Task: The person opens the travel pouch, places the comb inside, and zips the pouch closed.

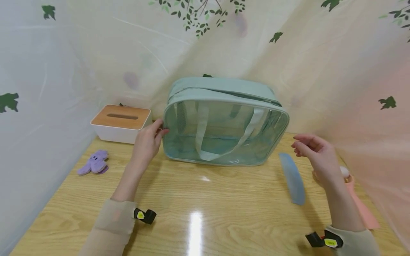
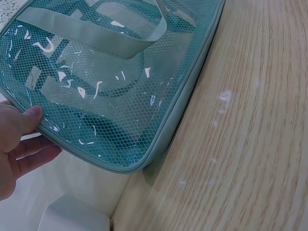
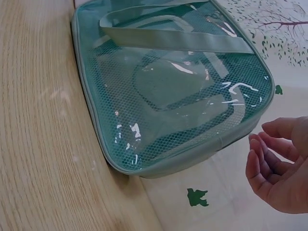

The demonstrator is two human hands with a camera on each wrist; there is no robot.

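A pale green zippered bag (image 1: 224, 156) with clear panels, mesh sides and strap handles stands upright at the back of the table. Its top zip gapes slightly. At the bag's left side, my left hand (image 1: 148, 140) pinches the edge; the left wrist view shows the thumb (image 2: 32, 118) on the front and fingers behind. Off the bag's right side, my right hand (image 1: 320, 156) hovers with loosely bent fingers and nothing visible in them. The right wrist view shows those fingertips (image 3: 255, 144) near the bag's side, apart from it.
A white tissue box (image 1: 116, 134) with a wooden lid stands behind my left hand. Left of my forearm lies a purple plush toy (image 1: 96, 163). On the right are a curved blue strip (image 1: 293, 179) and a pink item (image 1: 362, 206), partly hidden by my forearm. Patterned curtains enclose the table.
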